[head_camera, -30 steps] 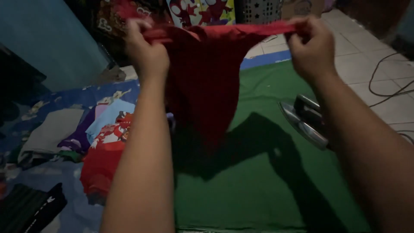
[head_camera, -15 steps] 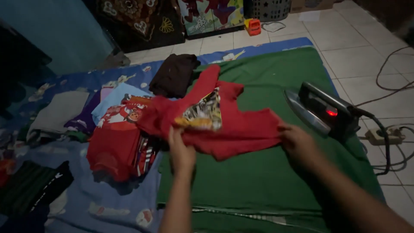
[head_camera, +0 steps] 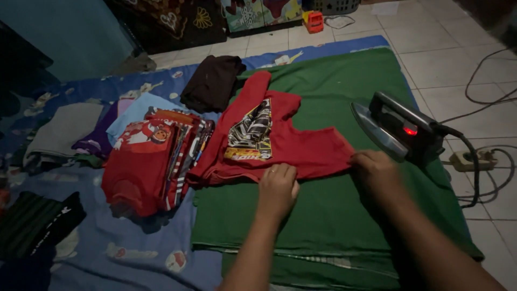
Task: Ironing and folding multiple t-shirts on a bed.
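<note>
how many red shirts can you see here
2. One red shirt lies spread on the green mat under both hands; another tops the pile at its left. More may be hidden.

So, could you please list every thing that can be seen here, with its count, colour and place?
red shirt: one, red with a printed patch, spread on the green cloth
green cloth: one, green, folded flat on the floor
iron: one, dark with a red light, standing on the cloth's right side
folded clothes: one stack, mostly red, left of the shirt
dark garment: one, dark brown, behind the shirt
blue sheet: one, blue with prints, under the clothes
power strip: one, pale, on the tiled floor, far right
left hand: flat on the shirt's near edge
right hand: at the shirt's right end
</note>
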